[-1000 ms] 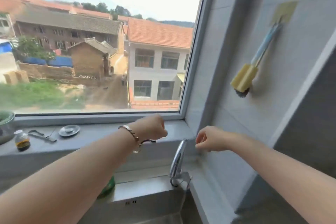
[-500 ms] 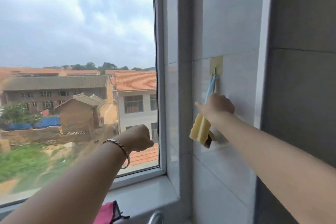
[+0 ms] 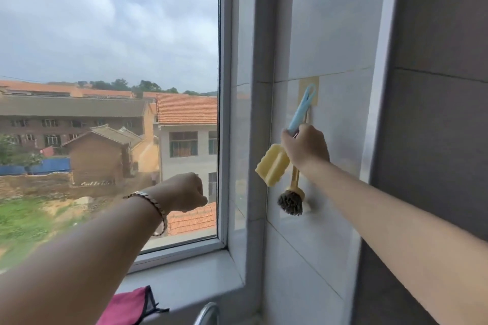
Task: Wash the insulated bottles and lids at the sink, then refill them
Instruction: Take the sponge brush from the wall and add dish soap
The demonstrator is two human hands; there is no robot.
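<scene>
Right of centre: your right hand (image 3: 305, 149) grips the blue-handled brush with yellow sponge head (image 3: 273, 165), loop end over the yellow adhesive wall hook (image 3: 303, 87). Yellow-handled dark-bristle brush (image 3: 290, 202) hangs just behind. Centre: your left hand (image 3: 184, 191), a closed fist before the window (image 3: 132, 34).

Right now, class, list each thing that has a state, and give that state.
right hand, grips the sponge brush by its handle.
sponge brush, tilted, loop at the wall hook.
bristle brush, hanging upright against the tiles.
left hand, fisted, nothing seen in it.
</scene>
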